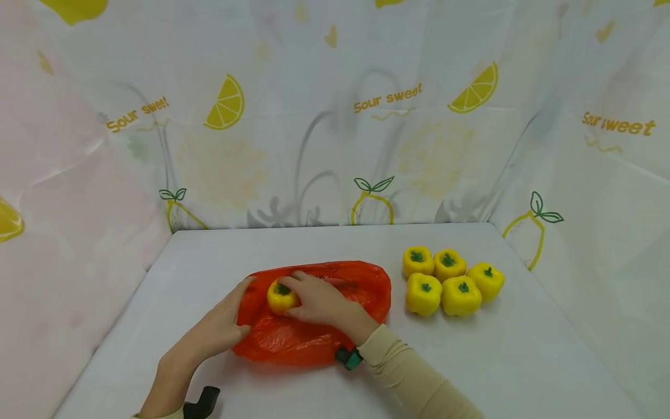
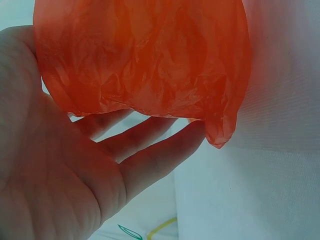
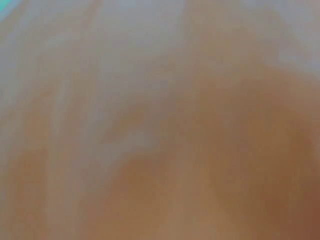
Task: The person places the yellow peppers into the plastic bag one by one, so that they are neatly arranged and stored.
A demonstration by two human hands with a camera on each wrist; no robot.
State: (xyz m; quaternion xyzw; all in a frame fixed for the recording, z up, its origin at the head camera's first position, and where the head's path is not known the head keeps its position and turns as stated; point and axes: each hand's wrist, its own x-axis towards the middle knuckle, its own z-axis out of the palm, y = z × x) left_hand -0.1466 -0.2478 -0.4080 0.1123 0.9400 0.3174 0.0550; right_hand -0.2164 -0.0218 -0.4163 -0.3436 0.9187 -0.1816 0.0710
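In the head view, a yellow bell pepper (image 1: 281,298) with a green stem sits at the left part of a red plastic bag (image 1: 282,343). My right hand (image 1: 319,299) grips the pepper from the right, thumb and fingers around its side. At the bag's left end is my left hand (image 1: 222,326), fingers spread apart from the thumb. In the left wrist view, long, loosely extended fingers (image 2: 160,160) reach behind the crinkled red bag (image 2: 150,60) and touch its edge. The right wrist view is too blurred to make out anything. How deep the pepper lies in the bag, I cannot tell.
Several yellow bell peppers (image 1: 461,295) stand grouped on the right side of the white table (image 1: 513,361). Lemon-print cloth walls (image 1: 293,145) enclose the back and sides. Dark wrist-worn devices (image 1: 203,402) show below the hands.
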